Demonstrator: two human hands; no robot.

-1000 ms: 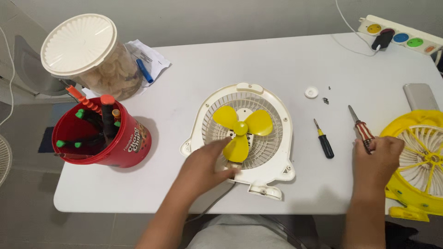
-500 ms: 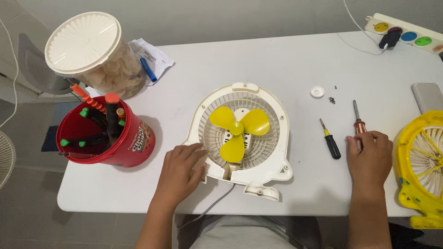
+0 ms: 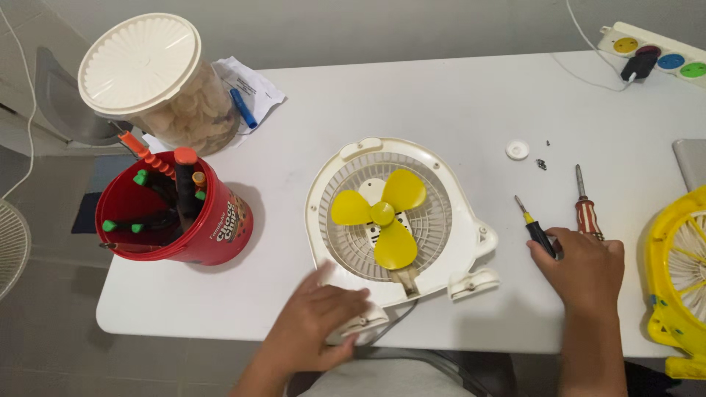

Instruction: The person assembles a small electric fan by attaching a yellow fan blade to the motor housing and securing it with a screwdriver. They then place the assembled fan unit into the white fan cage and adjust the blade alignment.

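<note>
A white fan housing (image 3: 322, 192) with a yellow three-blade propeller (image 3: 382, 215) lies flat in the middle of the white table (image 3: 441, 103). My left hand (image 3: 316, 327) grips the housing's lower left foot at the table's near edge. A grey cord runs off the edge beside it. My right hand (image 3: 582, 272) is closed over the handle end of a small black screwdriver (image 3: 535, 229) with a yellow collar. A red striped screwdriver (image 3: 586, 209) lies free just right of it, its tip pointing away from me.
At the left stand a red bucket (image 3: 220, 228) of tools and a clear jar with a cream lid (image 3: 140, 62); papers and a blue pen (image 3: 243, 107) lie behind. A white cap (image 3: 517, 150), small screws (image 3: 541, 164), a power strip (image 3: 654, 51) and a yellow fan grille (image 3: 680, 272) are at the right.
The fan housing has turned counter-clockwise, its feet now pointing lower right. My left hand slid down to the near foot. My right hand left the red screwdriver and moved onto the black one.
</note>
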